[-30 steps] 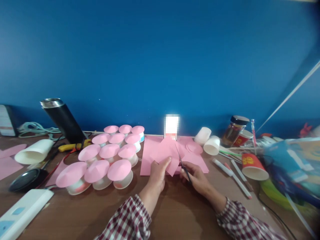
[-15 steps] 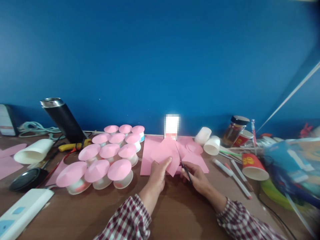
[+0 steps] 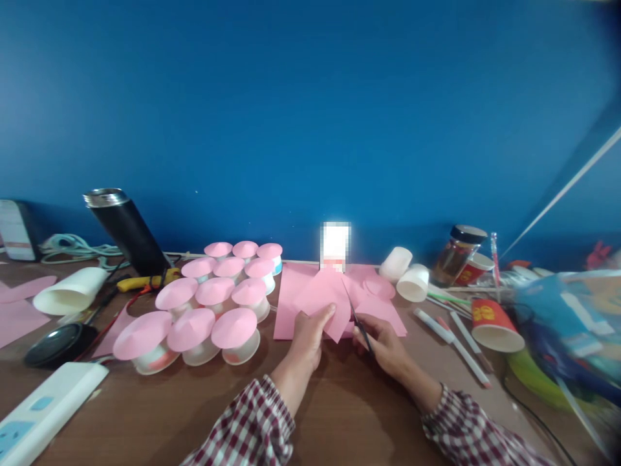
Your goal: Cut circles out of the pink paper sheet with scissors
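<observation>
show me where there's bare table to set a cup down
Bare table lies between the left sleeve and right sleeve, and between the left sleeve, pink-topped cups and power strip. Crowded: the right, with markers and tipped red cup; the middle, under pink paper.

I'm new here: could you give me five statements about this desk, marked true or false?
1. The left hand holds pink paper. True.
2. The right hand holds a spoon. False: the right hand holds scissors.
3. Twelve pink cones stand in rows left of the hands. True.
4. The wall is yellow. False: the wall is blue.
5. The power strip lies left of the cones. True.
</observation>
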A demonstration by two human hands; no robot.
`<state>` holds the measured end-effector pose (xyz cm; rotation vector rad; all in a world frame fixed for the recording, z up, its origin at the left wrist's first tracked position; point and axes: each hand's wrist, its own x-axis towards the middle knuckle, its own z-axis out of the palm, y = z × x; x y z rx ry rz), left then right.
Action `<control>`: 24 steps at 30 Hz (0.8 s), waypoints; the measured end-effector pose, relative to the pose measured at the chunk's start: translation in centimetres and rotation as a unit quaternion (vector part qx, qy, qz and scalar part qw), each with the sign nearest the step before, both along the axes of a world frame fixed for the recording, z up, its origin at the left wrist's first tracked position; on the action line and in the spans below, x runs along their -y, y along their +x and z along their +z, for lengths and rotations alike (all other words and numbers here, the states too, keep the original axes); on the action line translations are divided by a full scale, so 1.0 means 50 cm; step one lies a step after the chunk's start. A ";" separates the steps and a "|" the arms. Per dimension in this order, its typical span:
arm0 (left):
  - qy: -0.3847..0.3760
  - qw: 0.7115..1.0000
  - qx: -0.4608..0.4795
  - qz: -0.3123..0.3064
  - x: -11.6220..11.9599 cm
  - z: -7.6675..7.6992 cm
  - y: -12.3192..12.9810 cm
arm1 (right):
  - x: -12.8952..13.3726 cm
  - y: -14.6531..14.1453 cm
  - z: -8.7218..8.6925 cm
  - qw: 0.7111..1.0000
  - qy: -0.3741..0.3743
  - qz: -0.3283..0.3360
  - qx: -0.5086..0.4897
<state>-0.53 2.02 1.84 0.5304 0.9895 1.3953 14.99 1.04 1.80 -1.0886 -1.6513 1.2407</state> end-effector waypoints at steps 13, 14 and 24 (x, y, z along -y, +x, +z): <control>-0.002 1.000 0.001 0.003 0.000 0.007 0.000 | 0.000 0.000 0.004 1.000 -0.003 0.004 0.008; -0.002 1.000 0.005 0.003 0.000 0.008 0.000 | 0.000 0.000 0.004 1.000 -0.002 0.002 0.008; -0.022 1.000 0.000 0.006 -0.001 0.009 -0.001 | -0.001 0.002 0.006 1.000 -0.003 -0.002 0.018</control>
